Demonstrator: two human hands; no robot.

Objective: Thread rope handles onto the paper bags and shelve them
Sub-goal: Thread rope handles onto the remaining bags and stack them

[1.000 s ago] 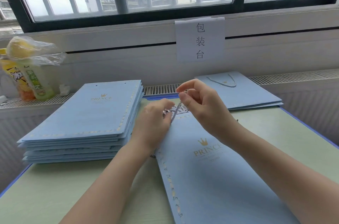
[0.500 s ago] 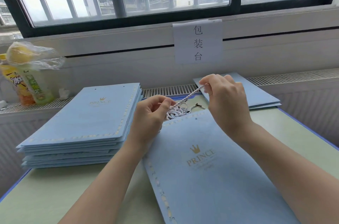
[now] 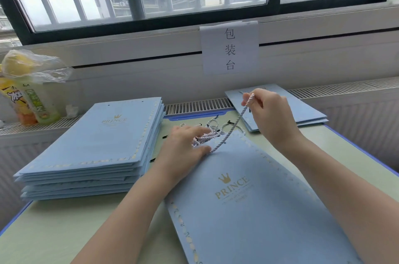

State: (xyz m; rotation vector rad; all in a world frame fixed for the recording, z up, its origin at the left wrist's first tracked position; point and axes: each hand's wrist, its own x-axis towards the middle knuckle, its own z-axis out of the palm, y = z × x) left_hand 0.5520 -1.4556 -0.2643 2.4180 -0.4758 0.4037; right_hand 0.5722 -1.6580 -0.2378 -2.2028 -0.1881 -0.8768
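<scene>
A flat light-blue paper bag [image 3: 248, 199] with a gold crown logo lies before me on the green table. My left hand [image 3: 183, 151] rests on the bag's top edge, thumb touching the rope where it meets the paper. My right hand [image 3: 269, 114] pinches one silver-white twisted rope [image 3: 233, 127] and holds it raised, the rope slanting down to the bag's top left corner. A loose heap of more ropes [image 3: 207, 132] with black tips lies just beyond the bag.
A tall stack of flat blue bags [image 3: 92, 145] sits at the left. A few bags [image 3: 302, 110] lie at the back right, one with a handle. Drink bottles under plastic [image 3: 28, 91] stand on the radiator ledge. A paper sign [image 3: 230, 47] hangs below the window.
My right hand has drawn the rope further up and to the right, so it is longer and taut. My left hand has dropped flat onto the bag's top edge.
</scene>
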